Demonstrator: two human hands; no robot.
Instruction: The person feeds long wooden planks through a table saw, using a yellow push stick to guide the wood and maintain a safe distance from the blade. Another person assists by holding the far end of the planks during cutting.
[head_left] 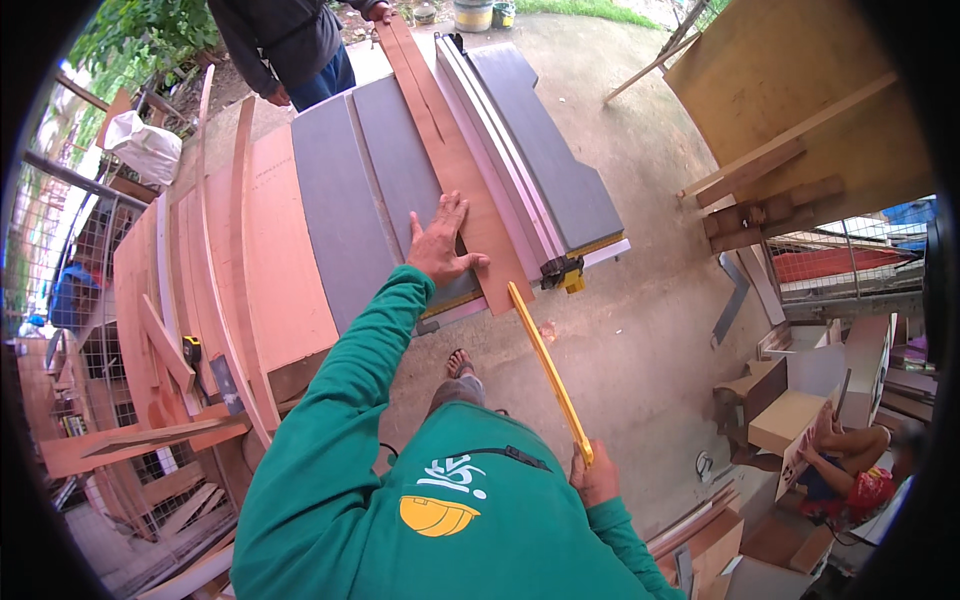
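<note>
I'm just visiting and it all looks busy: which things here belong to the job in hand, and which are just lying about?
In use:
brown board, under the left hand
yellow stick, in the right hand
grey table, under the board

Apparently lying about:
white sack
tape measure
bucket

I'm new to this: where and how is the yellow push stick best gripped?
I'd grip the yellow push stick by its near end, from the person's right, as the right hand does: it is long and slim, slanting with its far tip at the near end of the wooden board.
</note>
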